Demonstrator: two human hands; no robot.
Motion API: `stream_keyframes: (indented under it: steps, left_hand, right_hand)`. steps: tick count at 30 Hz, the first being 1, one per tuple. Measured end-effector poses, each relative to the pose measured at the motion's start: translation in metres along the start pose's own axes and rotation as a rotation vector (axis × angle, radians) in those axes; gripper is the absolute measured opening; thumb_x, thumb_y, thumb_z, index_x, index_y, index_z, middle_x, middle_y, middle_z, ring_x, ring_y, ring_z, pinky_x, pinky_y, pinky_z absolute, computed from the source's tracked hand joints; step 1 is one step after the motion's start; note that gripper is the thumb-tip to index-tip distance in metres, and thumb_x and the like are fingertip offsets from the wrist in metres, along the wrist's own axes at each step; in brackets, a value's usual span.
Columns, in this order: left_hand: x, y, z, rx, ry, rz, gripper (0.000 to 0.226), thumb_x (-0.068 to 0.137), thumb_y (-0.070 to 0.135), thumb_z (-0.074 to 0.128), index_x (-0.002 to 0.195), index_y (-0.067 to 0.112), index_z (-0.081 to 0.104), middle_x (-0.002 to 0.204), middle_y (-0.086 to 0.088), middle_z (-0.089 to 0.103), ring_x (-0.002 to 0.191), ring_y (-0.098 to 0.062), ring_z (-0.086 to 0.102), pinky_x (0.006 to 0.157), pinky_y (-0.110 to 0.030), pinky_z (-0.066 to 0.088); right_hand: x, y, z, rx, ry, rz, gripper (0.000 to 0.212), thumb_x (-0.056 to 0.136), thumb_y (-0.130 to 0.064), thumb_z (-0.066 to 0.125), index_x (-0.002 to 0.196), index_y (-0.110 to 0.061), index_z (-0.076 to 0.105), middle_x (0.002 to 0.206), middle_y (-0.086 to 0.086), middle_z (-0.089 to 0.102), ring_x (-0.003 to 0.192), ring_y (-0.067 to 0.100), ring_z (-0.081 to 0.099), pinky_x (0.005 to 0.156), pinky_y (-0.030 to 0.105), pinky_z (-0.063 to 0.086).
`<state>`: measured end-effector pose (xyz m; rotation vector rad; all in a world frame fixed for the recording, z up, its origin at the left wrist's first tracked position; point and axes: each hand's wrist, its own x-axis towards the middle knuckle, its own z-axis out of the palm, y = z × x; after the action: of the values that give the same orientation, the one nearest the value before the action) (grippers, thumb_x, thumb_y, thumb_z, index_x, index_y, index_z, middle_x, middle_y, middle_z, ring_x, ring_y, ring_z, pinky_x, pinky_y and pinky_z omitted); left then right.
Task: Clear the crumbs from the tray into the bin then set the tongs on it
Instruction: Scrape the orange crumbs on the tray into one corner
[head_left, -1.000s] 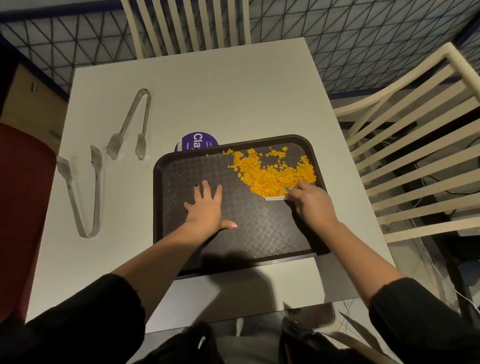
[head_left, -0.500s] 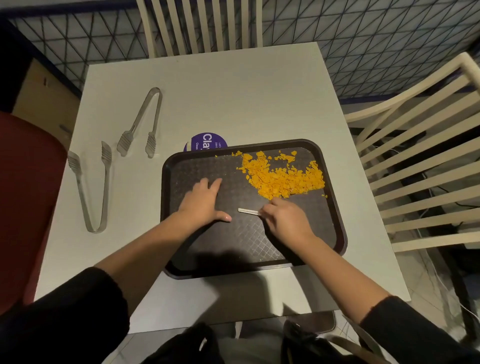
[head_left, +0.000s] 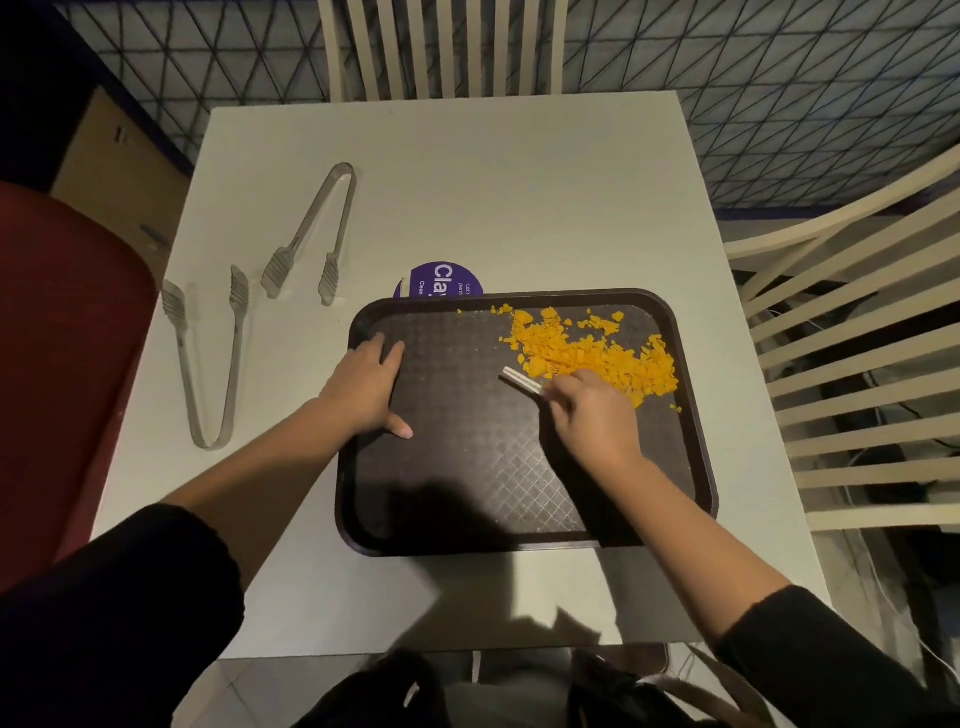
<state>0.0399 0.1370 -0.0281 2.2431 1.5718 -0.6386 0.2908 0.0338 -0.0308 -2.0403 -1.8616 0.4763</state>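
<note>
A dark brown tray (head_left: 467, 499) lies on the white table. Orange crumbs (head_left: 592, 353) are heaped in its far right part. My right hand (head_left: 592, 415) grips a small pale flat scraper (head_left: 522, 382) whose edge touches the near left side of the heap. My left hand (head_left: 366, 389) rests flat on the tray's left rim, fingers straight, thumb spread out. Two metal tongs lie on the table left of the tray: a long pair (head_left: 208, 353) and a shorter pair (head_left: 317, 234) behind it. No bin is visible.
A purple round sticker (head_left: 439, 280) peeks out behind the tray's far edge. White slatted chairs stand behind the table (head_left: 441, 47) and to its right (head_left: 857, 338). A red seat (head_left: 62, 364) is at the left. Dark bags (head_left: 467, 696) sit by my lap.
My right hand moved the scraper back from the tray's middle to the crumb heap. My left hand slid left to the tray's rim. The view shifted so the table appears further right.
</note>
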Motion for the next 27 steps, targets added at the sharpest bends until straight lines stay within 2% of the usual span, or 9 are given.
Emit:
stream_keyframes:
  steps: [6,16,19,22,27]
  left_hand:
    - [0.0,0.005,0.001,0.046,-0.03,-0.006,0.116,0.07,0.049,0.076,0.152,0.013,0.003,0.158,-0.02,0.001,0.145,-0.037,0.01,0.118,-0.042,0.012]
    - [0.003,0.004,0.005,0.062,-0.038,-0.008,0.116,0.072,0.049,0.075,0.152,0.01,0.0,0.157,-0.023,-0.002,0.145,-0.038,0.007,0.119,-0.043,0.008]
    - [0.004,0.004,0.005,0.056,-0.045,-0.012,0.116,0.072,0.047,0.076,0.152,0.01,-0.001,0.157,-0.024,-0.003,0.146,-0.038,0.005,0.119,-0.043,0.006]
    - [0.005,0.004,0.004,0.058,-0.055,-0.016,0.117,0.072,0.046,0.076,0.152,0.009,-0.002,0.157,-0.024,-0.003,0.146,-0.038,0.004,0.119,-0.044,0.005]
    - [0.006,0.006,0.004,0.092,-0.065,-0.02,0.117,0.072,0.047,0.075,0.152,0.009,-0.002,0.157,-0.024,-0.003,0.146,-0.038,0.004,0.119,-0.045,0.006]
  right_hand:
    - [0.021,-0.052,0.042,-0.08,-0.17,-0.078,0.024,0.094,-0.023,0.047,0.103,-0.013,0.066,0.095,0.009,0.064,0.084,0.031,0.062,0.066,0.035,0.048]
    - [0.031,0.004,0.018,-0.15,0.015,0.147,0.022,0.093,-0.02,0.053,0.091,-0.006,0.069,0.081,0.015,0.063,0.069,0.037,0.06,0.054,0.034,0.044]
    - [0.016,-0.01,0.012,-0.091,0.004,0.102,0.015,0.089,-0.019,0.057,0.094,-0.012,0.07,0.086,0.011,0.065,0.075,0.034,0.062,0.058,0.036,0.049]
    - [0.012,-0.045,0.024,-0.084,-0.11,-0.009,0.019,0.089,-0.021,0.053,0.1,-0.015,0.068,0.094,0.007,0.064,0.084,0.03,0.062,0.065,0.034,0.048]
    - [0.029,-0.088,0.053,-0.078,-0.179,-0.154,0.022,0.09,-0.02,0.05,0.097,-0.01,0.069,0.092,0.012,0.065,0.082,0.036,0.063,0.064,0.035,0.048]
